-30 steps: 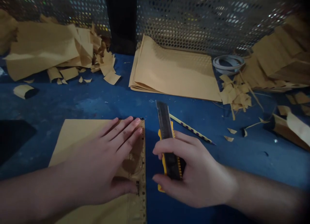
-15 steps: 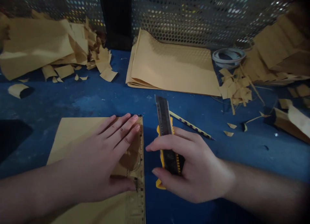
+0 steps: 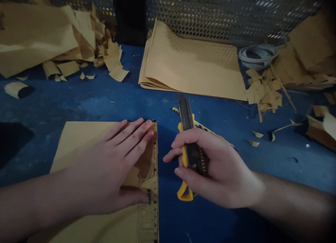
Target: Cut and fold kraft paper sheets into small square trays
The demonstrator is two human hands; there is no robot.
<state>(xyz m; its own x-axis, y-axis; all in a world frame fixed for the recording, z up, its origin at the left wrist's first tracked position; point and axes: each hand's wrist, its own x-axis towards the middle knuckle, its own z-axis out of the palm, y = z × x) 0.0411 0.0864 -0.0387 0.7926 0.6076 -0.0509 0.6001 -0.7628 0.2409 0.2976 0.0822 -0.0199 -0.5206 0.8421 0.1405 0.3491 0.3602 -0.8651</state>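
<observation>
My left hand (image 3: 107,169) lies flat, fingers spread, pressing on a clear ruler (image 3: 148,218) and the brown paper (image 3: 78,138) under it. The ruler runs along the paper's right edge. To the right, my right hand (image 3: 220,166) is wrapped round a yellow and black utility knife (image 3: 187,120), its top end pointing up and away. The knife is held above the blue table, apart from the paper. Partly hidden behind the knife and my right hand is a yellow pencil with dark dots (image 3: 206,128).
Folded brown sheets (image 3: 191,68) lie at the back centre, before a perforated metal panel (image 3: 210,22). A white tape roll (image 3: 258,56) sits right of them. Paper scraps pile up at the back left (image 3: 112,59) and right (image 3: 265,90) of the blue table (image 3: 105,103).
My right hand has moved slightly right and up with the knife, now covering more of the pencil. My left hand stays on the ruler. The view has shifted a little.
</observation>
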